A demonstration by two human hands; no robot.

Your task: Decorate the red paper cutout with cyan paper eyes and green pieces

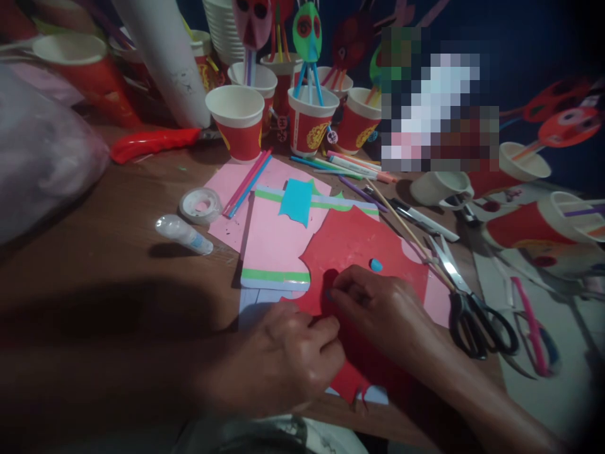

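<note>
A large sheet of red paper with scalloped, cut edges lies under both of my hands. My right hand is closed in a pinch just above it, with a small blue paper piece showing at the fingertips. Another small blue oval rests on the red sheet beyond the knuckles. Close by on the left, my left hand has curled fingers over the sheet's edge; whatever they hold, if anything, is hidden. A cyan paper scrap lies on pink paper with green stripes, partly beneath the red sheet.
Black-handled scissors lie open at right, against a wooden stick. Clear tape and a small glue bottle sit left. Red paper cups with paper faces stand behind, near a red-handled cutter and several pens.
</note>
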